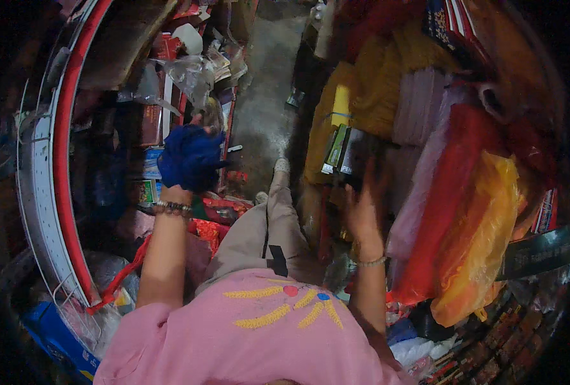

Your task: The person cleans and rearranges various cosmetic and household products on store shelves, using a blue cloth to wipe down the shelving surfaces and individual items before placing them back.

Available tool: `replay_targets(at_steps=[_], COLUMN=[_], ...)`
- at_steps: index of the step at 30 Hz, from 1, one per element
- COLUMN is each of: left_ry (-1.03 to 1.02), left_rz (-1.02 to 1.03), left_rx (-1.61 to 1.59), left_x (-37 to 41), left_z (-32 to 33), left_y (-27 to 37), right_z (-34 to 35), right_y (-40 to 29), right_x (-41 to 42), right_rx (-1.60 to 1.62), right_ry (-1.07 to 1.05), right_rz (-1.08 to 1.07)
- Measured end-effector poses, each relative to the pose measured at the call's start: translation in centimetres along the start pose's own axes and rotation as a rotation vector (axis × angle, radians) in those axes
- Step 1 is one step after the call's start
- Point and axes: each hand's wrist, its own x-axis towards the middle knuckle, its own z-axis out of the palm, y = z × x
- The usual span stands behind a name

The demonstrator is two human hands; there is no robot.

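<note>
A bunched dark blue cloth (pixel 191 156) covers most of my left hand (pixel 199 126), whose fingertips show above it. Beaded bracelets circle that wrist. My right hand (pixel 366 207), blurred, reaches among the goods at right with its fingers apart. Close to its fingertips are a black box (pixel 354 156) and a green box (pixel 335 149), both bearing writing. A yellow roll or strip (pixel 341 103) with a thin blue band lies just above them, against mustard-coloured cloth (pixel 379 91).
A shelf with a red edge (pixel 66 144) curves along the left. Clear plastic bags (pixel 191 77) and papers crowd the left stack. Red cloth (pixel 453 192) and an orange plastic-wrapped bundle (pixel 482 240) lie at right. A concrete floor strip (pixel 268 72) runs ahead between the piles.
</note>
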Motion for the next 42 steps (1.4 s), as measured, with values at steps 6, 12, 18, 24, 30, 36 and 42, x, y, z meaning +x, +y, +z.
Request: replay_targets(at_steps=[6,12,18,24,30,36,42], left_ry=[0.233,0.240,0.261,0.202,0.823,0.995,0.934], left_rz=[-0.100,-0.106,0.253,0.369,0.525,0.540,0.532], left_rx=[-0.455,-0.922,-0.001,0.373,1.371,1.444,1.331], left_x=[-6.7,-10.1,-13.8,-19.5,-21.8,-15.5,-11.5], left_z=[-0.4,5.0,11.4,12.9,6.6,-10.5,-14.0], left_y=[1.7,-2.6,9.5,19.7,32.8,33.9,32.7], right_z=[-2.9,-2.5,-7.7,-9.8,-9.8,-9.0,-10.5], right_y=[-5.1,-12.0,-22.5,-26.8,-29.4,-31.7,-32.3], right_x=[-1.5,-0.2,1.0,4.4,9.0,8.4,10.3], right_rx=[0.121,0.483,0.710,1.652,1.999,1.920,1.794], right_ry=[-0.162,-0.407,-0.602,-0.791,-1.015,-1.113,-1.076], right_rz=[-0.104,-0.579,-0.874,-0.385,-0.126,-0.128,-0.175])
